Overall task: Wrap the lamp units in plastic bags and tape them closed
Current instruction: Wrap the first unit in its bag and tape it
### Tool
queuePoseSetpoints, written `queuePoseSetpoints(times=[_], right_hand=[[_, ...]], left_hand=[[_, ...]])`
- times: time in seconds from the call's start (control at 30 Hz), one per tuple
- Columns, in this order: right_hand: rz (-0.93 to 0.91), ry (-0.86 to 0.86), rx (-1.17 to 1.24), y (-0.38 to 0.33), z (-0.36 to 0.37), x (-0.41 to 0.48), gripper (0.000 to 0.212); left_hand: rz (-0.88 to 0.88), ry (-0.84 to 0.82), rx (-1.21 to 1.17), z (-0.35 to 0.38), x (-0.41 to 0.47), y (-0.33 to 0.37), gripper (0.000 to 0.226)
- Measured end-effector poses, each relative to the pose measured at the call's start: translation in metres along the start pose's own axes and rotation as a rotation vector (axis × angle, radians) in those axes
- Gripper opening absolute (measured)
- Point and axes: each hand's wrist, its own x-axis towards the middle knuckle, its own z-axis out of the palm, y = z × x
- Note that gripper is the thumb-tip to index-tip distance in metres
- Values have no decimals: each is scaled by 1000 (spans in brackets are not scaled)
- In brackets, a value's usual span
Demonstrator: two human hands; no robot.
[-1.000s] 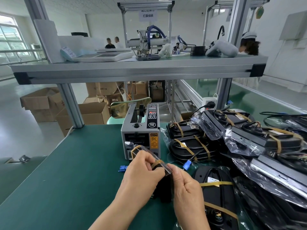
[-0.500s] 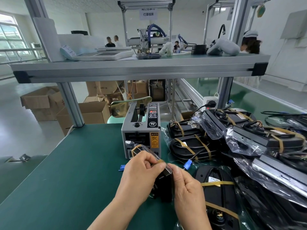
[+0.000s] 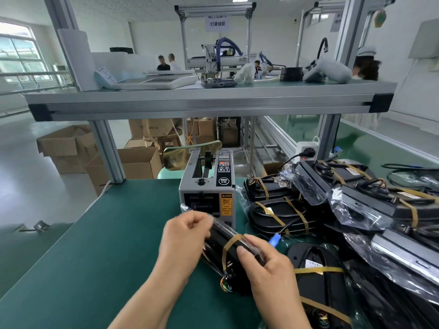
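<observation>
1. Right hand: the thumb lies on top of the bagged lamp unit and the fingers curl beneath, clamped on its near half.
2. Change: the hands have drawn apart along the unit. It has turned from edge-on to long face up and is held slantwise over the green mat.
3. Between the two sets of fingers, an amber tape band now shows wrapped across the bag. Judgement: this strip looks seated and the middle closed.
4. Left hand: the fingers are curled round the far end. They are motion-blurred, so the exact grip is unclear.
5. Hidden: the far-end tape seen earlier sits under the left fingers, so I cannot tell whether it is stuck down. Coloured wires show below the right thumb.
6. Beyond the left fingers is the tape dispenser, its outlet partly masked.
7. Right of the right fingers, the wrapped units run out of frame.
</observation>
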Motion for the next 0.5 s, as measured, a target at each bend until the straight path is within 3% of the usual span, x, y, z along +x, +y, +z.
queuePoseSetpoints(times=[0.1, 0.23, 0.5], right_hand=[[46, -21, 8, 1, -3, -2, 18], [64, -21, 9, 2, -4, -3, 16], [83, 11, 102, 4, -5, -1, 13]], left_hand=[[-160, 136, -172, -9, 36, -7, 17], [-466, 94, -265, 0, 74, -14, 14], [-648, -44, -332, 12, 93, -3, 26]])
